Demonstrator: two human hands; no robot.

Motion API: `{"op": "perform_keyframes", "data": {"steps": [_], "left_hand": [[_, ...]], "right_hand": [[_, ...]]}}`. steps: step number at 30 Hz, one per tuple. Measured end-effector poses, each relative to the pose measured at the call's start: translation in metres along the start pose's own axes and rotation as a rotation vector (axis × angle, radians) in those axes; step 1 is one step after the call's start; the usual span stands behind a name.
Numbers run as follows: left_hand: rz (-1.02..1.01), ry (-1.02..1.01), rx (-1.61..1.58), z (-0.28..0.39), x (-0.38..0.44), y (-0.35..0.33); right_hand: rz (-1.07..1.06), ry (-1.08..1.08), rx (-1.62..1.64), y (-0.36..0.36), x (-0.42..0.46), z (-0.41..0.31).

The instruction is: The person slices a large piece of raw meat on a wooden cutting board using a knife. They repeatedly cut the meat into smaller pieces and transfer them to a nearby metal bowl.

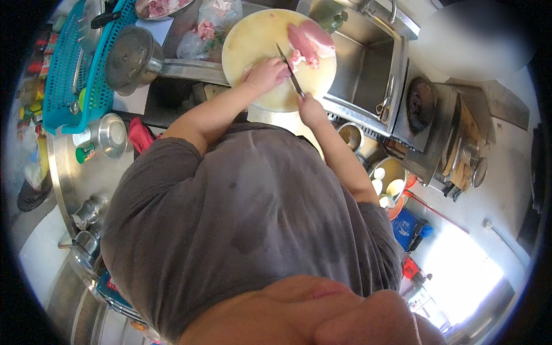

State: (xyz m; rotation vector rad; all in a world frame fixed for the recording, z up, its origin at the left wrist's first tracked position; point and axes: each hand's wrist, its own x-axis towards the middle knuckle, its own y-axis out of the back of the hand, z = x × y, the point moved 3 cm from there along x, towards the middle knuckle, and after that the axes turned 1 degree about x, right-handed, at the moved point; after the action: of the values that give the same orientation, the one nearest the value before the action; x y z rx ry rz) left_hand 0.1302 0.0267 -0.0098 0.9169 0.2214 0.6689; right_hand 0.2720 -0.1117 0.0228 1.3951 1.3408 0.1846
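Note:
A round, pale yellow cutting board (241, 39) lies before me. My right hand (311, 110) grips the handle of a kitchen knife (290, 71), whose dark blade points away from me across the board. Left of the blade, my left hand (266, 77) rests with curled fingers on a piece of raw meat, mostly hidden beneath it. A large slab of raw meat (308, 41) with a pale fat edge lies at the board's far right. Small meat scraps (297, 59) sit between the slab and the knife.
Right of the board is a steel sink (362, 64) with scissors (381, 108) at its near rim. Plastic bags (194, 45) holding meat scraps lie to the left. Beyond them stand a lidded metal pot (131, 58), a teal plastic basket (97, 73) and a meat dish (161, 6).

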Motion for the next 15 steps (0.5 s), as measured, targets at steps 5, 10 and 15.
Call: {"op": "perform_keyframes", "data": {"steps": [5,10,15], "left_hand": [[0.072,-0.054,0.065,-0.004,0.004,0.014],[0.259,0.208,-0.011,-0.036,0.021,0.015],[0.29,0.17,-0.031,-0.047,0.013,0.038]], "right_hand": [[0.076,0.067,0.026,-0.006,0.037,-0.017],[-0.078,-0.015,0.045,0.014,0.002,0.018],[-0.053,0.065,-0.107,0.061,-0.024,-0.01]]}}
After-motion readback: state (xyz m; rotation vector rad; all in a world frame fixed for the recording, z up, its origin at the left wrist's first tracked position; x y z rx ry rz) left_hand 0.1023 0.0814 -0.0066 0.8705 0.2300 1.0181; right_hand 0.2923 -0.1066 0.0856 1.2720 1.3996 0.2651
